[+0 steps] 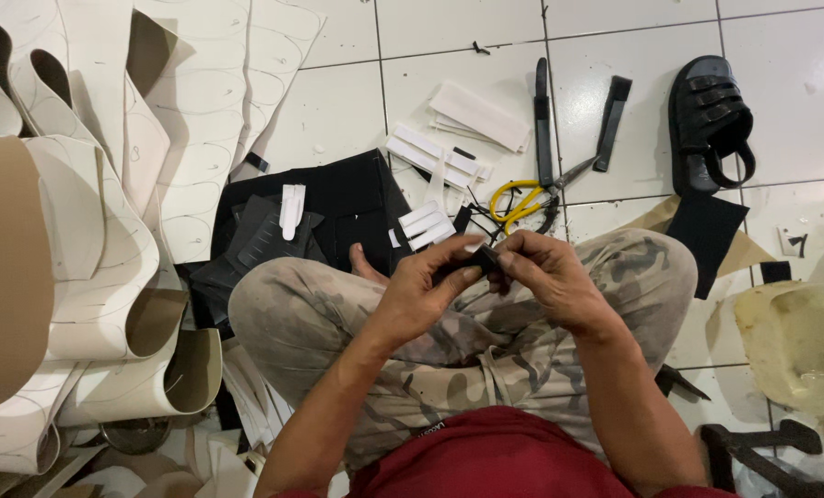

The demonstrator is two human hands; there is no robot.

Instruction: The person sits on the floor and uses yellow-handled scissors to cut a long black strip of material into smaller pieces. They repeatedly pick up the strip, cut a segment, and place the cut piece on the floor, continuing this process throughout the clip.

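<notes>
both hands [486,277] pinch a black strip [479,261] above crowded knees.

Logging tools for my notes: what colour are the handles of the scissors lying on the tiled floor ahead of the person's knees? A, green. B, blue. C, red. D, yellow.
D: the scissors on the white tile floor have bright yellow handle loops, lying just beyond the person's hands.
</notes>
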